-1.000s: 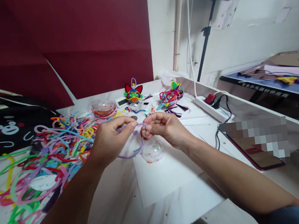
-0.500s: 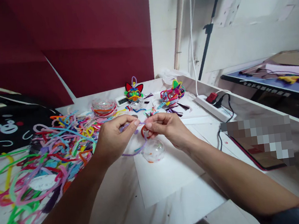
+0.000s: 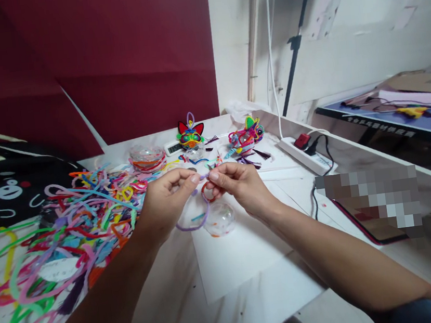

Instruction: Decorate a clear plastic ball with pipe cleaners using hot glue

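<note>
Head view: thin purple strand [image 3: 208,211], curved, just left of clear dome [image 3: 221,218]; left hand [image 3: 168,201] and right hand [image 3: 242,185] each pinched closed on it. Gripped parts hidden; ends hard to make out.

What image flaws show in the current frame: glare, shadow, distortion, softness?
Head view: the right forearm seems stretched toward the lower corner, with soft shadow beside it; head view: small glints on the clear dome, fine detail soft on the purple strand; head view: writing on the white tag is unreadable and a mosaic covers part of the dark-screened device.
</note>
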`<state>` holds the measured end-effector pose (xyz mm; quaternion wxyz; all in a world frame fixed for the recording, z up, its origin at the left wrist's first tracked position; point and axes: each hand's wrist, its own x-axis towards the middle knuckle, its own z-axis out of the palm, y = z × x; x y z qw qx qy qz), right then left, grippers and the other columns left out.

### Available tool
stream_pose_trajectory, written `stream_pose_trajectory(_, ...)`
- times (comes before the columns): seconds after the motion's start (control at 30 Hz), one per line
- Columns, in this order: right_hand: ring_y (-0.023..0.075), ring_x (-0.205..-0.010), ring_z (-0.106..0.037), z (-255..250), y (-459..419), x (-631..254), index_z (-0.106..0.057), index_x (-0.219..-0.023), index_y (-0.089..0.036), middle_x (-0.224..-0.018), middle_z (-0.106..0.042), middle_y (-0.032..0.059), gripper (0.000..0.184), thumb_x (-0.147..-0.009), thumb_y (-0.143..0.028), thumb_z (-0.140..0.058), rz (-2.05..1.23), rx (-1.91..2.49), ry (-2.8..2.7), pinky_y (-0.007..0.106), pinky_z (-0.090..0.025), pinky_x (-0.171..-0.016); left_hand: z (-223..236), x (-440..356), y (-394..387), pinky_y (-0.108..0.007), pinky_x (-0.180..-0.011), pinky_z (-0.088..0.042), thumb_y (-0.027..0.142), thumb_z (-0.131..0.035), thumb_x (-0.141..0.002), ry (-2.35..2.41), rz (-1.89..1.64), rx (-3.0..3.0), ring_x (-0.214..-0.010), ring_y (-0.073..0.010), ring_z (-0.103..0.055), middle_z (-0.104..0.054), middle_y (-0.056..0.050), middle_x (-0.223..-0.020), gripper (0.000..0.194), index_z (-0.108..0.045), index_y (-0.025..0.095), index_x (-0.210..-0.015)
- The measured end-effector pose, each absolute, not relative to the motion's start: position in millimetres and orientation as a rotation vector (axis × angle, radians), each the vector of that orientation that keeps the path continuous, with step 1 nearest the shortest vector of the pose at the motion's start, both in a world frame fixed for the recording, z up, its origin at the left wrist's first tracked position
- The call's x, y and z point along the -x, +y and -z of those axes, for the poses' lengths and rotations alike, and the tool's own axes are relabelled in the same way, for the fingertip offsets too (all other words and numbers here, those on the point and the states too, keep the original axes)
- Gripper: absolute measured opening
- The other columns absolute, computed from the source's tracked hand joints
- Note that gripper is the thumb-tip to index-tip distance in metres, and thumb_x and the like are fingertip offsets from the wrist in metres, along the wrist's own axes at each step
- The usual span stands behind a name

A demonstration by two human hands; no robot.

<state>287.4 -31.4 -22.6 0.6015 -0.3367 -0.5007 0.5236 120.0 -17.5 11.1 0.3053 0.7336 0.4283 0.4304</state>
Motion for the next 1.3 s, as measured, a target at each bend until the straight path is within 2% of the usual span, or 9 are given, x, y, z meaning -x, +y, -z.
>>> stream_pose_trajectory(0.1,0.0107,-0.055,-0.056,23.9,-31.8,-290.4,-0.066,-0.076,-0.017,-0.065,-0.065,-0.0003,0.034,-0.077,-0.05,-0.073,-1.004,0.843,-1.312,0.024,-0.046,-0.054,-12.2,-118.5,-18.0,-0.025,-0.069,-0.052,0.036,-0.063,-0.08,1.132,-1.15,-2.022,-0.079,-0.0168,-0.066,-0.073,-0.002,-0.085,0.019,-0.07,0.02,-0.083)
stream_pose_trajectory(0.27,0.0124,-0.063,-0.059,23.0,-34.9,-298.0,-0.066,-0.08,-0.017,-0.069,-0.066,0.0011,0.016,-0.089,-0.03,-0.061,-0.486,0.964,-1.663,0.024,-0.043,-0.061,-16.7,-115.0,-21.9,-0.027,-0.076,-0.051,0.035,-0.058,-0.083,1.224,-1.092,-2.334,-0.078,-0.0175,-0.066,-0.075,-0.001,-0.086,0.019,-0.072,0.021,-0.083)
stream_pose_trajectory(0.43,0.0159,-0.073,-0.059,22.0,-36.0,-301.9,-0.065,-0.082,-0.016,-0.077,-0.066,0.0063,0.019,-0.093,-0.017,-0.049,0.078,1.034,-2.037,0.026,-0.041,-0.068,-20.1,-115.5,-27.0,-0.026,-0.071,-0.047,0.028,-0.049,-0.088,1.209,-0.963,-2.699,-0.074,-0.0159,-0.064,-0.073,-0.002,-0.081,0.025,-0.071,0.019,-0.081)
stream_pose_trajectory(0.63,0.0194,-0.073,-0.057,19.9,-42.5,-296.3,-0.066,-0.084,-0.014,-0.077,-0.066,0.0093,0.022,-0.088,-0.004,-0.047,0.458,1.201,-2.303,0.03,-0.035,-0.061,-19.4,-122.1,-28.8,-0.026,-0.062,-0.042,0.024,-0.043,-0.09,1.297,-0.673,-2.986,-0.069,-0.0166,-0.061,-0.067,-0.004,-0.073,0.029,-0.068,0.019,-0.075)
stream_pose_trajectory(0.73,0.0193,-0.074,-0.058,19.6,-42.7,-295.3,-0.065,-0.081,-0.013,-0.079,-0.066,0.0106,0.022,-0.091,-0.007,-0.046,0.364,1.197,-2.233,0.03,-0.037,-0.061,-23.7,-126.4,-29.8,-0.027,-0.062,-0.042,0.024,-0.044,-0.089,1.324,-0.69,-3.004,-0.07,-0.0182,-0.062,-0.067,-0.005,-0.072,0.029,-0.067,0.019,-0.072)
stream_pose_trajectory(0.83,0.0157,-0.071,-0.059,20.6,-39.8,-295.9,-0.065,-0.086,-0.013,-0.079,-0.066,0.0076,0.015,-0.093,-0.02,-0.053,-0.003,1.046,-1.959,0.027,-0.042,-0.063,-29.7,-127.3,-29.8,-0.027,-0.071,-0.046,0.029,-0.048,-0.089,1.311,-0.99,-2.779,-0.077,-0.0183,-0.064,-0.072,-0.003,-0.079,0.025,-0.068,0.019,-0.077)
stream_pose_trajectory(1.03,0.0118,-0.066,-0.061,18.8,-37.8,-291.0,-0.067,-0.09,-0.018,-0.076,-0.068,0.0012,0.026,-0.078,-0.039,-0.075,-0.784,0.762,-1.409,0.023,-0.049,-0.062,-31.5,-125.6,-26.0,-0.022,-0.065,-0.047,0.035,-0.061,-0.083,1.223,-1.162,-2.151,-0.073,-0.015,-0.064,-0.073,0.003,-0.079,0.019,-0.072,0.021,-0.079)
stream_pose_trajectory(1.17,0.0103,-0.057,-0.057,16.1,-38.9,-286.9,-0.07,-0.082,-0.017,-0.069,-0.068,0.0007,0.03,-0.074,-0.045,-0.077,-0.874,0.71,-1.29,0.023,-0.048,-0.056,-30.8,-129.2,-25.8,-0.021,-0.063,-0.047,0.032,-0.061,-0.081,1.145,-1.132,-2.032,-0.071,-0.0133,-0.063,-0.072,0.003,-0.077,0.017,-0.07,0.02,-0.074)
stream_pose_trajectory(1.3,0.0101,-0.056,-0.058,17.1,-38.5,-287.8,-0.072,-0.082,-0.017,-0.066,-0.067,0.0,0.022,-0.079,-0.038,-0.073,-0.819,0.719,-1.306,0.023,-0.048,-0.056,-30.9,-128.9,-25.6,-0.021,-0.061,-0.045,0.032,-0.061,-0.081,1.127,-1.124,-2.048,-0.067,-0.0122,-0.06,-0.07,0.002,-0.076,0.016,-0.069,0.019,-0.074)
